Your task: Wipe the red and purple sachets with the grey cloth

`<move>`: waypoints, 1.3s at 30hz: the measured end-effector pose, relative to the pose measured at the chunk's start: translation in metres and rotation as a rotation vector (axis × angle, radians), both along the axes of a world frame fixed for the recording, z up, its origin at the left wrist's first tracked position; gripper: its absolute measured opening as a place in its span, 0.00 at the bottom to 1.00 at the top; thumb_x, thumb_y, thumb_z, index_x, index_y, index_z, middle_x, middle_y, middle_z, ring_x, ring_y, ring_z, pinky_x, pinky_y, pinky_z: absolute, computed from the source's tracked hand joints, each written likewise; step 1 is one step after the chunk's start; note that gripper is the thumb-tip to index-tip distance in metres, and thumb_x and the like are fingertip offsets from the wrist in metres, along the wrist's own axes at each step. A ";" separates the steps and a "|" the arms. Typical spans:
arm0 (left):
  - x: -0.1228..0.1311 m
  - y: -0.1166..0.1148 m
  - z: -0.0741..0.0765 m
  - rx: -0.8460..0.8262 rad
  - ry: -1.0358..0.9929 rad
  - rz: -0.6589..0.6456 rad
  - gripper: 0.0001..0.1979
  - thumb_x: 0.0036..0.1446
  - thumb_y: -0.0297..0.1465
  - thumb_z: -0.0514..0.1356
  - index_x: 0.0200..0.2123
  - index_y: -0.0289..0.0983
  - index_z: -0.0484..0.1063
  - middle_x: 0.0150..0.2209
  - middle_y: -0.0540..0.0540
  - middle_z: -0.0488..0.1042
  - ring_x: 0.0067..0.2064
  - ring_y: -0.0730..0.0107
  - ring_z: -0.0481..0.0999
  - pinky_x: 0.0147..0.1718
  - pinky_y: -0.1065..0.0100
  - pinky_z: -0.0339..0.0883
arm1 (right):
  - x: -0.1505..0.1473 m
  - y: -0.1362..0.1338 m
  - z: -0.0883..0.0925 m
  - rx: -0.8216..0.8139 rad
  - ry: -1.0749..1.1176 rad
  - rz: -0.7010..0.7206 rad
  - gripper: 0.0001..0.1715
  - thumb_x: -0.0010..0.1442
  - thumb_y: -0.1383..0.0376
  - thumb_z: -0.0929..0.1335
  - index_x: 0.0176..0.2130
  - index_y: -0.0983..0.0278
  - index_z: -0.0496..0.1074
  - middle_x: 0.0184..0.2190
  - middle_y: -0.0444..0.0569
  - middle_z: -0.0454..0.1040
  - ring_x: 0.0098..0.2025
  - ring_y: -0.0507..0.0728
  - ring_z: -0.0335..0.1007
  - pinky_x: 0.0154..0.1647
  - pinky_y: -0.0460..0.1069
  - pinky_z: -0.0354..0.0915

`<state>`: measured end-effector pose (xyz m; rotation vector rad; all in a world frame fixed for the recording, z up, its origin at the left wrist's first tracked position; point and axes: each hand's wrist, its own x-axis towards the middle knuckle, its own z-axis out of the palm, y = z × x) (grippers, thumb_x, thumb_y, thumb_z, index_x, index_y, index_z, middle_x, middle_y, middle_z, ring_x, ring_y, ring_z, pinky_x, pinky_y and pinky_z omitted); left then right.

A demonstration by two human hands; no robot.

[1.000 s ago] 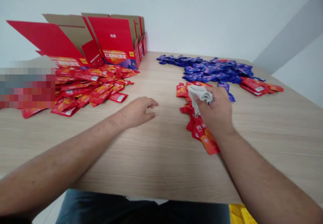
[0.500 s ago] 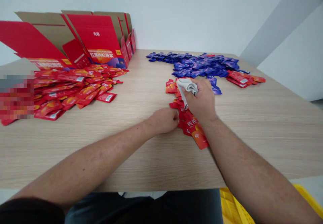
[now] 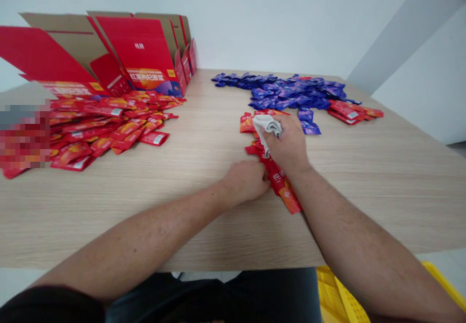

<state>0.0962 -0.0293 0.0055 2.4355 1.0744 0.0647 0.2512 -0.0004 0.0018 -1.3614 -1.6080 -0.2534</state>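
Note:
My right hand [image 3: 291, 143] is closed around a crumpled pale grey cloth [image 3: 268, 125], held over a loose row of red-and-orange pouches [image 3: 286, 187]. The hand and cloth cover part of that row. To its left, my left hand [image 3: 248, 179] has its fingers curled in at the pouches' edge; what the fingertips hold, if anything, is hidden. One pouch lies slanted toward me beside my right wrist, its white lettering facing up.
Purple pouches [image 3: 291, 92] form a long heap at the back, with more red pouches [image 3: 351, 112] at its right end. On the left, a big pile of red pouches [image 3: 109, 124] lies before open red cartons [image 3: 136, 51]. A yellow basket [image 3: 337, 294] stands below the table edge.
My left hand has shifted slightly right, further onto the red pouches' edge, and the pouches there are bunched closer. My right hand still grips the cloth, moved only a little left.

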 end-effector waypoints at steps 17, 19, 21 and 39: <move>-0.074 0.035 0.028 -0.243 -0.815 0.538 0.04 0.54 0.26 0.58 0.30 0.39 0.65 0.26 0.48 0.75 0.25 0.67 0.77 0.21 0.70 0.70 | -0.005 -0.006 0.014 -0.069 0.158 0.096 0.15 0.61 0.56 0.72 0.44 0.62 0.78 0.41 0.52 0.80 0.47 0.64 0.73 0.51 0.59 0.68; -0.086 0.038 0.023 -0.256 -0.899 0.540 0.04 0.53 0.27 0.59 0.30 0.39 0.65 0.25 0.50 0.74 0.24 0.69 0.76 0.20 0.71 0.69 | -0.007 -0.011 0.017 -0.237 0.327 0.225 0.15 0.59 0.55 0.72 0.44 0.60 0.78 0.40 0.50 0.80 0.42 0.62 0.74 0.46 0.57 0.69; -0.095 0.041 0.016 -0.315 -0.997 0.521 0.04 0.53 0.27 0.60 0.31 0.39 0.65 0.23 0.52 0.71 0.21 0.72 0.73 0.19 0.73 0.67 | -0.011 -0.018 0.019 -0.485 0.514 0.432 0.17 0.58 0.52 0.73 0.43 0.59 0.77 0.36 0.46 0.79 0.36 0.59 0.74 0.37 0.54 0.69; -0.093 0.022 -0.002 -1.002 -1.460 0.371 0.19 0.55 0.46 0.68 0.37 0.36 0.72 0.32 0.47 0.78 0.34 0.66 0.79 0.34 0.67 0.74 | -0.057 -0.051 0.014 -1.231 0.805 0.883 0.27 0.48 0.48 0.80 0.39 0.63 0.76 0.31 0.43 0.78 0.29 0.52 0.71 0.29 0.46 0.65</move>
